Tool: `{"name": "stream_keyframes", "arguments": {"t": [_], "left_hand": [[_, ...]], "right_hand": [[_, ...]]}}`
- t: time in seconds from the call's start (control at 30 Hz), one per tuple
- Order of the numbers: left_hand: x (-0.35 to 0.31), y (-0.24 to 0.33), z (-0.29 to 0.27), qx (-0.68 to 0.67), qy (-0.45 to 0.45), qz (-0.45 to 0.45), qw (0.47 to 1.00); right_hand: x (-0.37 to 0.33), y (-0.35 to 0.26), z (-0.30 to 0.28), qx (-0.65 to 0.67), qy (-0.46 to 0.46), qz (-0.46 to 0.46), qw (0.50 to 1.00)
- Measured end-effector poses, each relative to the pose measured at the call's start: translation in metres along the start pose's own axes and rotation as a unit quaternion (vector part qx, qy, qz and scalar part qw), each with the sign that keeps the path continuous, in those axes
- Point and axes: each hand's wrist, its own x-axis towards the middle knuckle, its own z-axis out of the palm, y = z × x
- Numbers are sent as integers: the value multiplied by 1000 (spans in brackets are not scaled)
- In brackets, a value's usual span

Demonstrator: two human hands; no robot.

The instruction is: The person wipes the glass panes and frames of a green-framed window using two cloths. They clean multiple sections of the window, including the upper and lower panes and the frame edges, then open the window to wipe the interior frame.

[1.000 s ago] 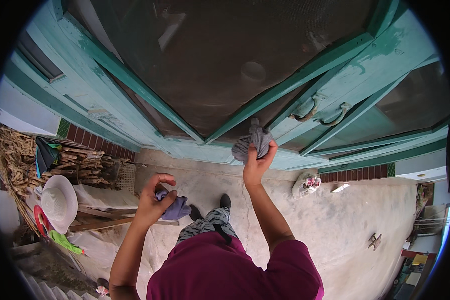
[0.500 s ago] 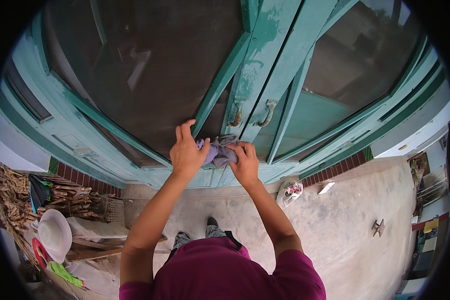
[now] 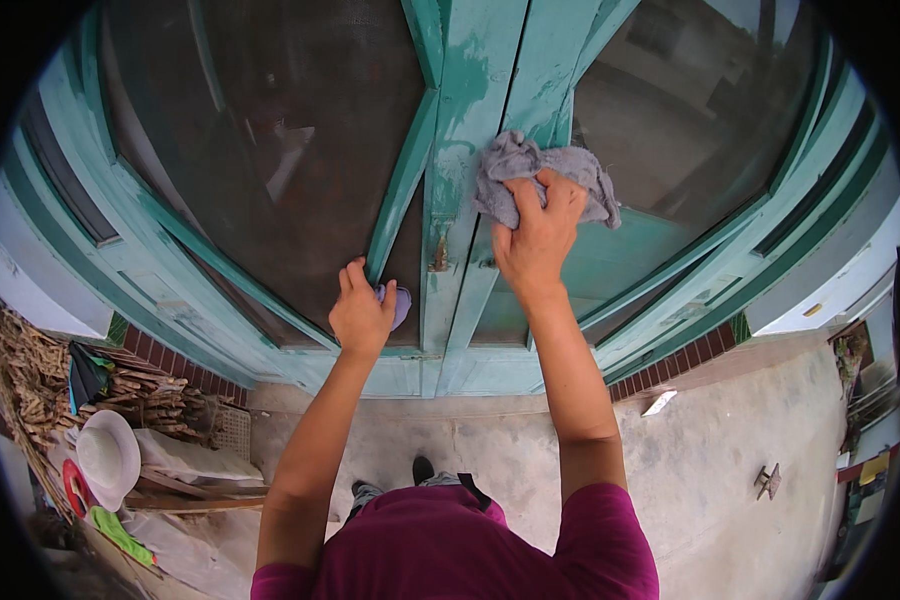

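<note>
While our right hand [image 3: 538, 232] presses the bunched grey rag [image 3: 540, 175] on the teal door's centre frame [image 3: 467, 150], our left hand [image 3: 360, 315] clutches perhaps a purple cloth [image 3: 398, 304], and worn paint shows wiping unfinished.

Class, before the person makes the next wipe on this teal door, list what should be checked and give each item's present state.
1. Grey cloth bunched under the right hand and pressed to the door frame: ok.
2. Left hand closed on a small bluish rag: ok.
3. Left hand resting against the door for support: cannot tell.
4. Glass pane free of cracks: cannot tell, reflections hide it.
5. Feet planted on the concrete floor: cannot tell, only one shoe shows.
6. Paint on the frame sound: not ok, it looks worn and patchy.
</note>
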Motion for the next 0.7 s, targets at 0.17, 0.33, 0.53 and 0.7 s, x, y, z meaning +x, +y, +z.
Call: {"name": "stream_keyframes", "arguments": {"t": [0.17, 0.33, 0.53, 0.7], "left_hand": [[5, -3, 9, 7, 32, 15, 999], [16, 0, 4, 55, 12, 12, 998], [13, -6, 4, 61, 5, 17, 998], [15, -14, 6, 80, 10, 29, 996]], "right_hand": [[-64, 0, -24, 24, -144, 136, 980], [-144, 30, -39, 59, -289, 240, 925], [-38, -19, -29, 261, 50, 103, 959], [-19, -64, 20, 149, -23, 13, 988]]}}
